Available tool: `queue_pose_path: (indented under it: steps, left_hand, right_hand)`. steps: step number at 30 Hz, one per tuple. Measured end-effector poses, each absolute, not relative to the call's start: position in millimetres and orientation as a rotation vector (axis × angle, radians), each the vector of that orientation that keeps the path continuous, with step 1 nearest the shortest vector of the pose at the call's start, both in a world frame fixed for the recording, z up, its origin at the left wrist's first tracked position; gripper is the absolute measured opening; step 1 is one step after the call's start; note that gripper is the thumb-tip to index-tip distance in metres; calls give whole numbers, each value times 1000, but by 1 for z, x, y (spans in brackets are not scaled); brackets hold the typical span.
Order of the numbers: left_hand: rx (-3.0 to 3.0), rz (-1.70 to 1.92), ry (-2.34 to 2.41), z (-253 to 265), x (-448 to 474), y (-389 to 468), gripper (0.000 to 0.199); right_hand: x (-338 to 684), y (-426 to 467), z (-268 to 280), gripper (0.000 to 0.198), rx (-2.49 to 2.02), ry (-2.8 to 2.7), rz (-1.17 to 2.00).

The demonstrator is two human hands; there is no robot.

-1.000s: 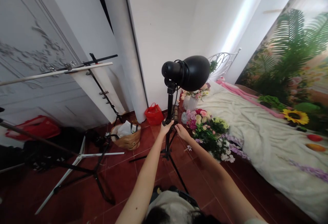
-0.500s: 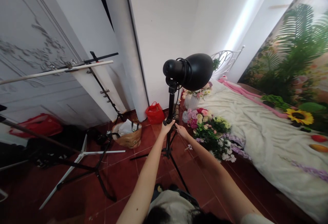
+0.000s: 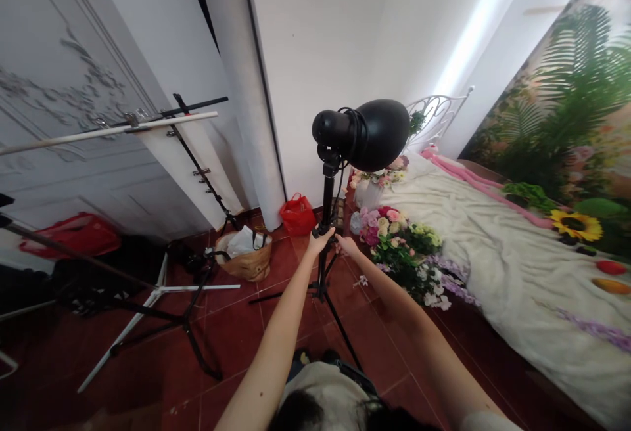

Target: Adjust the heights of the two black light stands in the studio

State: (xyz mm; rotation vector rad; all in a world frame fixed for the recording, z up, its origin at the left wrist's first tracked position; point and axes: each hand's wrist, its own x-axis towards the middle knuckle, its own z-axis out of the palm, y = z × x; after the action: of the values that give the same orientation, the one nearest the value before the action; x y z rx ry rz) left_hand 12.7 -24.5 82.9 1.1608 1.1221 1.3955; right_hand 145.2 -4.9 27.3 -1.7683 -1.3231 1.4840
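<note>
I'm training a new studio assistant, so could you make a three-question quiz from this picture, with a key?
1. Multiple choice: what does the person's left hand grip?
A) the sunflower
B) the light stand
C) the white headboard

2. True or false: a black cable is looped around the black lamp head.

3. Fill in the blank: as seen in the picture, the bag between the woven basket and the light stand is coloured ____.

Key: 1: B. 2: true. 3: red.
</note>
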Motion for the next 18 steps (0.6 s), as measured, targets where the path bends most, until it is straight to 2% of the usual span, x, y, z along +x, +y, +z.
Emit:
queue_pose_path:
  steps: [5, 9, 18]
  left_hand:
    - [1145, 1418, 1105, 83, 15, -25, 24]
    - [1104, 1426, 1082, 80, 16, -21, 24]
    - [1160, 1442, 1072, 74, 12, -19, 26]
  right_hand:
    - [140, -24, 23, 44, -1771, -1722, 790]
    - [139, -24, 16, 43, -1621, -1829, 699]
    - [141, -13, 9, 51, -1678, -1901, 583]
